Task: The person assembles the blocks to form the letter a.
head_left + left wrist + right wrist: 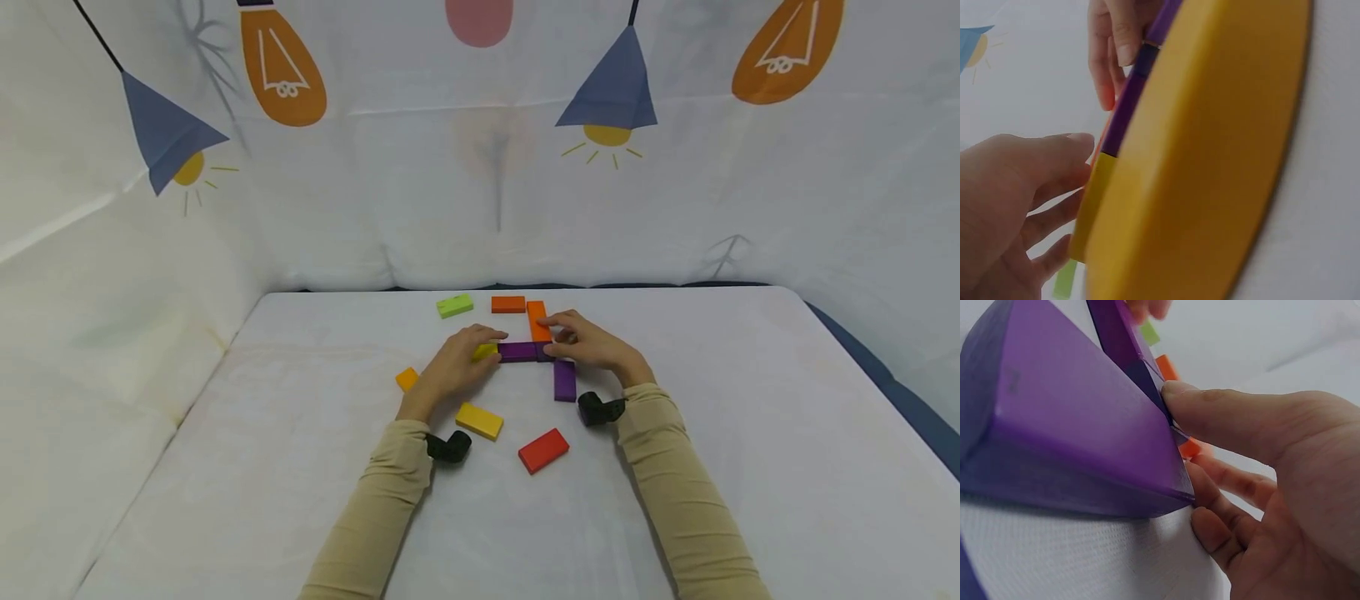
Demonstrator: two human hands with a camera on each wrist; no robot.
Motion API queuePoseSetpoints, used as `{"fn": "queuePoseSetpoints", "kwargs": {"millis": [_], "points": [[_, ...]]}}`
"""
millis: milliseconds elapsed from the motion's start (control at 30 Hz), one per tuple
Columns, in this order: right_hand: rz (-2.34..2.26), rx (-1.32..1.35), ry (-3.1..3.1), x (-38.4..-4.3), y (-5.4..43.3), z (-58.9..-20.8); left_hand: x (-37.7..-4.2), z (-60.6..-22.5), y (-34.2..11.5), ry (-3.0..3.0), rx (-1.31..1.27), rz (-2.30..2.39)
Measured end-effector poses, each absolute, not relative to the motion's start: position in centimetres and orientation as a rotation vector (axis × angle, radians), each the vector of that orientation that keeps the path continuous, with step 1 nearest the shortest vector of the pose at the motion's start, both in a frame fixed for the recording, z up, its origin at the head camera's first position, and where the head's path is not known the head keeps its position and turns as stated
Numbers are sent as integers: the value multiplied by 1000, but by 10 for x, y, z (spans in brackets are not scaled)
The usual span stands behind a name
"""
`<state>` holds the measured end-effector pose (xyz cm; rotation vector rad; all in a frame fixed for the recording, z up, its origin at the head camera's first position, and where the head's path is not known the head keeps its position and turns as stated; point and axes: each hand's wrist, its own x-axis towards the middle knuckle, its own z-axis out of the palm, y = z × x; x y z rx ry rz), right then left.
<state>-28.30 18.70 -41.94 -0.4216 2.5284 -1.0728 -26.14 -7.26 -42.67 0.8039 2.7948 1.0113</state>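
A yellow block [484, 351], a purple block [517, 352] and a dark purple block [545, 352] lie end to end in a row on the white table. My left hand [453, 365] grips the yellow one, thumb on the near side and fingers beyond it. At the row's other end, my right hand [596, 343] holds the dark purple block with its thumb against it. The right index finger reaches an upright-lying orange block [537, 320] that meets the row from behind. A second purple block [565, 381] lies just in front of the right end.
Behind the row lie another orange block [508, 304] and a green block [454, 306]. Nearer me are a yellow block [479, 421] and a red block [543, 451]. An orange-yellow block [407, 379] sits left of my left wrist. A patterned white cloth [450, 200] hangs behind the table.
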Motion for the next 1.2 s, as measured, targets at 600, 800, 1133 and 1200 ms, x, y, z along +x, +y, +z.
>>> {"fn": "queuePoseSetpoints", "kwargs": {"millis": [600, 800, 1133, 1200], "points": [[-1113, -474, 2547, -287, 190, -423, -281, -423, -75, 2948, 714, 1153], [-1087, -438, 2551, -288, 190, -425, -295, -421, -70, 2980, 691, 1116], [-1100, -424, 2541, -291, 189, -426, -317, -402, -69, 2985, 687, 1066], [-1103, -419, 2538, -290, 189, -427, -321, -403, -70, 2981, 684, 1047]]}}
